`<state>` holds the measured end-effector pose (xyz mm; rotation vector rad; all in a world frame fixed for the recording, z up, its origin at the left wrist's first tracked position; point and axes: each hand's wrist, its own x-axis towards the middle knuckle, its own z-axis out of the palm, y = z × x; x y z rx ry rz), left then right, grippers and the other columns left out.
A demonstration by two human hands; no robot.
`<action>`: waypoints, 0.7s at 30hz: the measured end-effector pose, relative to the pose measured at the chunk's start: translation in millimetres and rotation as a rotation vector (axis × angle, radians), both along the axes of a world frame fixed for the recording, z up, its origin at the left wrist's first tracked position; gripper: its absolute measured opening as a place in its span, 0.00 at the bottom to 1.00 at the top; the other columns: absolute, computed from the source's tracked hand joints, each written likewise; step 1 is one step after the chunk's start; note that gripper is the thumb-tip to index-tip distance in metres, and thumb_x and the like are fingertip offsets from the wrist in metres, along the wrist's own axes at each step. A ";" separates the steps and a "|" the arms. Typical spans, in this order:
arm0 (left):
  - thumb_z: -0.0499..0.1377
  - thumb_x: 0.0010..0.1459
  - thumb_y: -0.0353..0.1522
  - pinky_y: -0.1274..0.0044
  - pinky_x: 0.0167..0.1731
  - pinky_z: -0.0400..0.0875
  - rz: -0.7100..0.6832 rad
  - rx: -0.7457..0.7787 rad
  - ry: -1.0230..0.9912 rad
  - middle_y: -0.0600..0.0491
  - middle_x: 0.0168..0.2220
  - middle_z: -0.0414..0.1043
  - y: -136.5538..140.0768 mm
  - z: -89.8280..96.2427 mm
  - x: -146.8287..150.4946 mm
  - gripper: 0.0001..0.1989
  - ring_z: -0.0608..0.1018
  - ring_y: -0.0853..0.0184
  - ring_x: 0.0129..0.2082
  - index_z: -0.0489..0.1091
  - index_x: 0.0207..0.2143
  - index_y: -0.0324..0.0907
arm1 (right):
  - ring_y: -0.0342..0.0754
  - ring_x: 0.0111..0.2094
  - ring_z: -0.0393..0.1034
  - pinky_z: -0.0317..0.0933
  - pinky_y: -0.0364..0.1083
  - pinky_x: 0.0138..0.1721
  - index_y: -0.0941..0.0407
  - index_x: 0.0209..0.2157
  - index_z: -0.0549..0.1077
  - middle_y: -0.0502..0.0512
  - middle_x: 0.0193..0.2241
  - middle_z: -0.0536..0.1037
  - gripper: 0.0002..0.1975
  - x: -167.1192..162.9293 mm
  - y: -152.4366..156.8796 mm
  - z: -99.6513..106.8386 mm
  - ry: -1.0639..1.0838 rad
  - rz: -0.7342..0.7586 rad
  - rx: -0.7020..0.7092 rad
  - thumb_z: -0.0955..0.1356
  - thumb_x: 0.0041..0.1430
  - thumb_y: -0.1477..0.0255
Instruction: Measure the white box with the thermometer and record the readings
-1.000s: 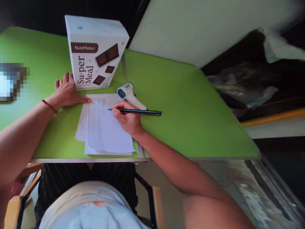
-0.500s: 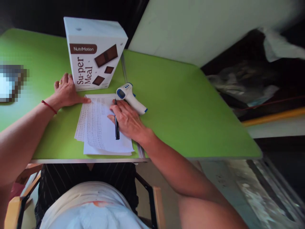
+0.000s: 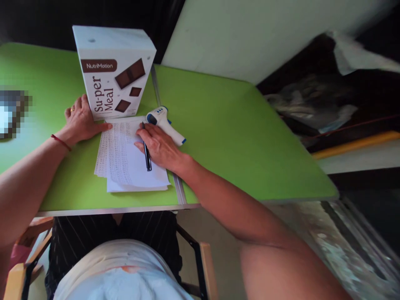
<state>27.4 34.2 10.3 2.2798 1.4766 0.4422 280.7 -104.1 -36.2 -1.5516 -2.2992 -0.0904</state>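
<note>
My left hand [image 3: 80, 118] lies on the table with its fingers spread, against the lower left edge of an upright white box [image 3: 108, 54] printed "NutriMotion Su-per Meal". Its thumb reaches onto the top left corner of the paper sheets [image 3: 153, 179]. Dense handwriting covers the left part of the top sheet, while its lower right is blank. A black pen [image 3: 147, 157] is held in my right hand [image 3: 159, 146], which rests on the upper right of the sheets. Just beyond that hand lies a white and blue infrared thermometer [image 3: 168, 130].
The green table [image 3: 234, 137] has a metal seam beside the paper. A pixelated, blurred object [image 3: 12, 112] sits at the far left. Crumpled plastic [image 3: 315, 104] fills a dark shelf at right. Wooden chair armrests [image 3: 208, 266] flank my lap.
The view has shifted slightly. The paper sheets lie a little farther from the table's front edge, nearer the box, and my right hand with the pen has moved along with them.
</note>
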 end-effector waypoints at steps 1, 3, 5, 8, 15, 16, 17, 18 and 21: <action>0.61 0.35 0.70 0.41 0.71 0.46 -0.003 0.000 -0.022 0.36 0.78 0.58 1.2 -0.9 0.0 0.76 0.53 0.27 0.79 0.50 0.79 0.36 | 0.64 0.60 0.74 0.70 0.66 0.65 0.55 0.53 0.76 0.69 0.56 0.81 0.11 0.1 1.6 0.6 0.002 0.006 -0.001 0.65 0.79 0.65; 0.61 0.36 0.70 0.39 0.70 0.45 -0.020 0.002 -0.059 0.41 0.77 0.61 3.7 -2.3 -0.3 0.75 0.52 0.27 0.80 0.48 0.80 0.41 | 0.65 0.59 0.74 0.70 0.67 0.65 0.56 0.53 0.76 0.70 0.55 0.81 0.11 1.7 4.3 1.3 0.026 0.016 0.001 0.65 0.79 0.66; 0.62 0.39 0.67 0.41 0.71 0.47 -0.031 0.006 -0.080 0.43 0.76 0.64 5.7 -2.4 -0.7 0.71 0.55 0.30 0.80 0.50 0.80 0.45 | 0.66 0.58 0.75 0.72 0.67 0.63 0.57 0.55 0.77 0.70 0.54 0.82 0.12 6.3 6.6 1.0 0.058 0.026 0.001 0.66 0.78 0.68; 0.63 0.45 0.64 0.46 0.71 0.58 -0.009 0.014 -0.122 0.45 0.73 0.69 7.8 -0.8 -1.7 0.60 0.65 0.36 0.76 0.57 0.76 0.48 | 0.63 0.55 0.76 0.76 0.64 0.59 0.55 0.59 0.76 0.66 0.52 0.82 0.18 17.8 9.2 -2.3 0.092 0.050 -0.005 0.61 0.76 0.77; 0.66 0.42 0.68 0.52 0.66 0.72 -0.038 0.041 -0.345 0.52 0.69 0.74 13.1 0.5 -3.6 0.59 0.76 0.47 0.64 0.63 0.70 0.47 | 0.61 0.53 0.76 0.75 0.65 0.58 0.48 0.57 0.80 0.62 0.52 0.81 0.21 23.1 6.4 -5.7 0.079 0.017 0.017 0.62 0.76 0.81; 0.67 0.41 0.69 0.52 0.65 0.72 -0.035 0.041 -0.360 0.52 0.69 0.74 13.1 0.7 -3.3 0.60 0.76 0.47 0.62 0.64 0.69 0.45 | 0.62 0.52 0.76 0.74 0.65 0.58 0.48 0.58 0.80 0.62 0.52 0.81 0.22 22.0 5.5 -4.4 0.067 -0.002 0.036 0.62 0.76 0.81; 0.68 0.41 0.69 0.51 0.64 0.73 -0.029 0.037 -0.374 0.52 0.67 0.75 12.8 1.0 -3.0 0.61 0.77 0.48 0.61 0.64 0.69 0.44 | 0.63 0.53 0.76 0.74 0.66 0.57 0.49 0.58 0.80 0.64 0.53 0.80 0.22 22.3 4.7 -3.2 0.063 -0.034 0.070 0.61 0.76 0.81; 0.68 0.40 0.70 0.51 0.63 0.74 -0.025 0.029 -0.392 0.51 0.66 0.77 12.4 1.2 -2.6 0.61 0.77 0.48 0.60 0.65 0.68 0.43 | 0.64 0.54 0.75 0.73 0.66 0.57 0.49 0.59 0.79 0.65 0.54 0.80 0.22 24.3 4.2 -2.6 0.068 -0.081 0.116 0.61 0.76 0.80; 0.68 0.42 0.70 0.51 0.59 0.76 -0.037 0.005 -0.481 0.50 0.60 0.82 12.3 -0.4 -2.2 0.57 0.80 0.47 0.57 0.69 0.65 0.44 | 0.69 0.57 0.73 0.74 0.68 0.53 0.54 0.61 0.77 0.71 0.56 0.79 0.18 41.4 5.8 -6.9 0.140 -0.279 0.250 0.68 0.74 0.71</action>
